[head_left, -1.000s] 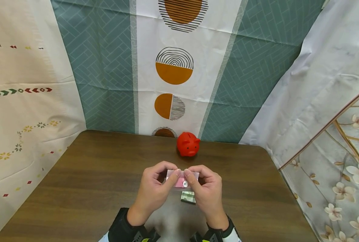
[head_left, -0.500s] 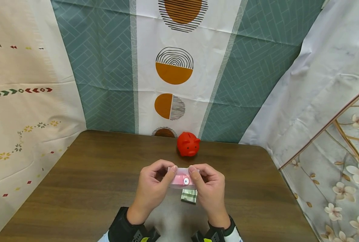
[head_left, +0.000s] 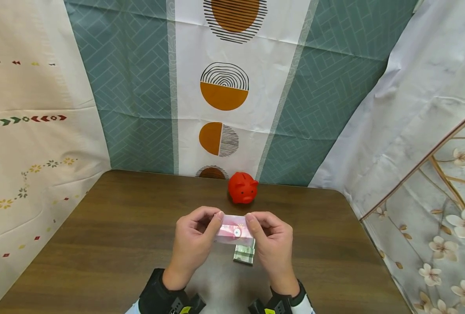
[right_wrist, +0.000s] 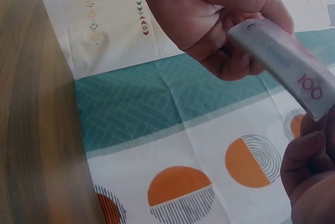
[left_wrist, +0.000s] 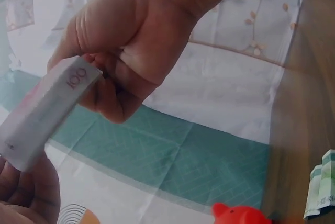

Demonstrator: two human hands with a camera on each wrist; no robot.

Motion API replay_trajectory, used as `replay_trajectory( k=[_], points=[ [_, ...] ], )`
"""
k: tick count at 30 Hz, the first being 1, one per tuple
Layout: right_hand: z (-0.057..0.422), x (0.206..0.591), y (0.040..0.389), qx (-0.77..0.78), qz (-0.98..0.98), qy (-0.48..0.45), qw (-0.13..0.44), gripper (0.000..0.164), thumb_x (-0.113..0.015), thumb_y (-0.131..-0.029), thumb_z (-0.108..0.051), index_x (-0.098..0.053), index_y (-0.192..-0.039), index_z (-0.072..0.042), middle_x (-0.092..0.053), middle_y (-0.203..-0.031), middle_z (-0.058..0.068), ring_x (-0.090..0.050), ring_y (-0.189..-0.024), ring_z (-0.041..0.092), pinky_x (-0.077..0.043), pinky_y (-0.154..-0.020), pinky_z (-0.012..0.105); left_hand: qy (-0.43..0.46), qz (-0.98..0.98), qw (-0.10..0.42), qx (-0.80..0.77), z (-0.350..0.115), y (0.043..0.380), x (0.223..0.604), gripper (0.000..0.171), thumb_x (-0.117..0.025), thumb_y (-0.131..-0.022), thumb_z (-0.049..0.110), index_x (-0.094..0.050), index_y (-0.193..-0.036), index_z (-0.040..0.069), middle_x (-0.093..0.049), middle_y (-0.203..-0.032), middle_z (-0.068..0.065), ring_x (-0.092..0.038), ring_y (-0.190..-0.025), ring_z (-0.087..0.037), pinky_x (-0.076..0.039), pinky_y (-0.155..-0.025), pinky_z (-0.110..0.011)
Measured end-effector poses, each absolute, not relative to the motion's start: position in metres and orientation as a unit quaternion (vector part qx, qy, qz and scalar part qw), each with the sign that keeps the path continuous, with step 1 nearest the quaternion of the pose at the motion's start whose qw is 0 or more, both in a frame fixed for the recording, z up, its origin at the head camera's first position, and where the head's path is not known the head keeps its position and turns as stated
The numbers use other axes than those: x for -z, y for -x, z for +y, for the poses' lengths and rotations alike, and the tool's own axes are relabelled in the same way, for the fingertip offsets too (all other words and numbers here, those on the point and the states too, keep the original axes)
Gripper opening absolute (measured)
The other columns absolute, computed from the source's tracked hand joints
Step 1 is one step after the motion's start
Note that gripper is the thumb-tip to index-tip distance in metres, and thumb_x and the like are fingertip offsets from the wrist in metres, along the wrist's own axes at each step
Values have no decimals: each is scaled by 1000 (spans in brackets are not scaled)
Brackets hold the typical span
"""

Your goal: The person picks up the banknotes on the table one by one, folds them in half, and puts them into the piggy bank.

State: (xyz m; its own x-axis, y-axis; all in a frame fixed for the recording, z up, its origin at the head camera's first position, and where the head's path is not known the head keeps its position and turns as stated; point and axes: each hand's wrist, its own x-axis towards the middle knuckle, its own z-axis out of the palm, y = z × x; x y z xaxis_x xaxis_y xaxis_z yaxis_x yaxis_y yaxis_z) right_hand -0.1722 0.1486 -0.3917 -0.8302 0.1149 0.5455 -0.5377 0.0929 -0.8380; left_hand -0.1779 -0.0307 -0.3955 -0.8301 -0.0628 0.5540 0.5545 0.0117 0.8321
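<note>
A pink and white banknote (head_left: 234, 230), marked 100 in both wrist views, is stretched between the hands above the table. My left hand (head_left: 195, 244) pinches its left end between thumb and curled fingers. At the opposite end, the thumb and fingers of my right hand (head_left: 271, 246) grip it the same way. In the right wrist view the banknote (right_wrist: 285, 67) shows lengthwise folds. Below it, a folded green banknote (head_left: 244, 255) lies on the table, its far end covered by the pink one in the head view.
A red piggy bank (head_left: 242, 188) stands near the back edge of the brown wooden table (head_left: 130, 231), beyond the hands. Patterned cloths hang behind the table and on both sides. Each wrist wears a black strap with a camera.
Both hands have drawn slightly apart, the left one outward to the left. More of the pink banknote's face is exposed. The green banknote and piggy bank have stayed in place.
</note>
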Motion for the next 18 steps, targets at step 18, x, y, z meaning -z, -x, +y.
replay_trajectory(
  k=[18],
  points=[
    [169,384,174,-657,-657,-272,250,38,-68,-86,17,-66,-123,7,-73,-104,1,-61,-88,17,-59,-80,24,298,-691,241,613,-47,184,387,32,-77,-88,-2,-73,-118,7,-68,-92,-3,-61,-82,-12,-55,-70,-18]
  ],
)
